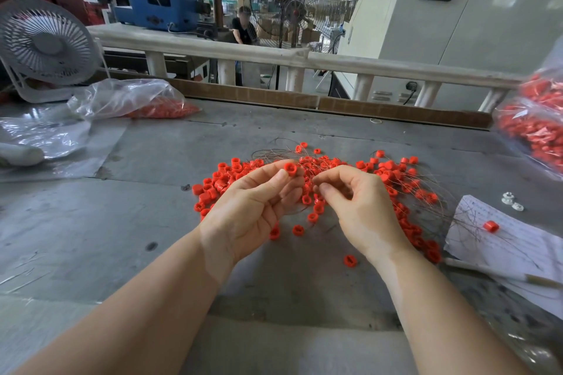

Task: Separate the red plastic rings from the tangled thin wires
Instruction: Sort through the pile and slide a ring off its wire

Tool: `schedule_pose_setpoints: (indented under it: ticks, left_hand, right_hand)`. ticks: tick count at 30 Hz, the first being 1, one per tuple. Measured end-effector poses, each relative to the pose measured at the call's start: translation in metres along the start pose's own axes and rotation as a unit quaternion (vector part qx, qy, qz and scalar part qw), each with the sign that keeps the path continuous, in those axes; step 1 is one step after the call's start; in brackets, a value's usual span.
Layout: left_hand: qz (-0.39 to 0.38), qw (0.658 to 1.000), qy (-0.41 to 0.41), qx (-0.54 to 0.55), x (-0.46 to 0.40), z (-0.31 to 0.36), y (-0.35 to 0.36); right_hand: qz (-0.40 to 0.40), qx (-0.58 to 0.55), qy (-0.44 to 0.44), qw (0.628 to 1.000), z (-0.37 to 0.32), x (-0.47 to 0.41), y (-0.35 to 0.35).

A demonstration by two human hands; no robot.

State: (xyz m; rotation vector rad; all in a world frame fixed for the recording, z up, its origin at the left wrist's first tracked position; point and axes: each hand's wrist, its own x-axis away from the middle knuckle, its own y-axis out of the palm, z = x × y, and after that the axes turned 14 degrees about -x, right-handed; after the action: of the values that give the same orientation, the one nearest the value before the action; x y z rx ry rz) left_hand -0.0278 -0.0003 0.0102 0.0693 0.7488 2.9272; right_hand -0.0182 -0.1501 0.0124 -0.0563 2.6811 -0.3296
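The bench (152, 192) is seen as grey, matt and scuffed, with worn patches. On it the red rings (231, 179) are shown in smooth, slightly glossy plastic, and the thin wires (426, 192) tangled among them look like fine dull metal. Beyond the rings to the left, a clear glossy plastic bag (122, 97) is crinkled and shiny. Right of the rings, a white sheet of paper (511, 240) is seen, matt and printed. At the bench's far edge, brown cardboard strips (396, 109) appear rough and matt

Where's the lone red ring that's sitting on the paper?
In the head view it lies at the right, on the sheet of paper: the lone red ring, right of the main ring pile, below the small white parts.
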Motion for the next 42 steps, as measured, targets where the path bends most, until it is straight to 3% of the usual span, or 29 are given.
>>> schedule_pose_setpoints:
  ticks: [6, 12, 24, 27, 30, 34, 38, 42]
  left_hand:
    - [0.0, 1.0, 0.004, -0.015, 0.0, -0.002, 0.001]
    - [-0.012, 1.0, 0.006, -0.022, 0.001, -0.001, 0.001]
    - [-0.042, 0.999, 0.002, -0.026, 0.003, 0.0, 0.002]
    - [-0.045, 0.999, 0.001, -0.026, 0.003, 0.0, 0.002]
    - [-0.042, 0.999, 0.005, -0.027, 0.003, 0.001, 0.002]
    - [-0.032, 0.998, 0.021, -0.044, 0.001, 0.0, 0.002]
    - [-0.029, 0.997, 0.032, -0.059, 0.001, -0.001, 0.002]
    - [-0.036, 0.995, 0.039, -0.081, 0.001, -0.002, 0.002]
  right_hand:
    - [-0.06, 0.193, 0.038, 0.979, 0.008, 0.003, -0.001]
    - [-0.1, 0.201, 0.051, 0.973, 0.005, 0.002, -0.002]
    - [-0.105, 0.235, -0.006, 0.966, 0.007, 0.003, -0.002]
    - [-0.034, 0.169, -0.026, 0.985, 0.005, 0.0, -0.004]
    - [0.025, -0.022, 0.002, 0.999, 0.0, -0.003, -0.007]
    - [0.043, -0.252, 0.064, 0.965, -0.006, -0.004, -0.008]
    - [0.006, -0.354, 0.101, 0.93, -0.008, -0.004, -0.007]
    - [-0.006, -0.358, 0.099, 0.928, -0.009, -0.003, -0.005]
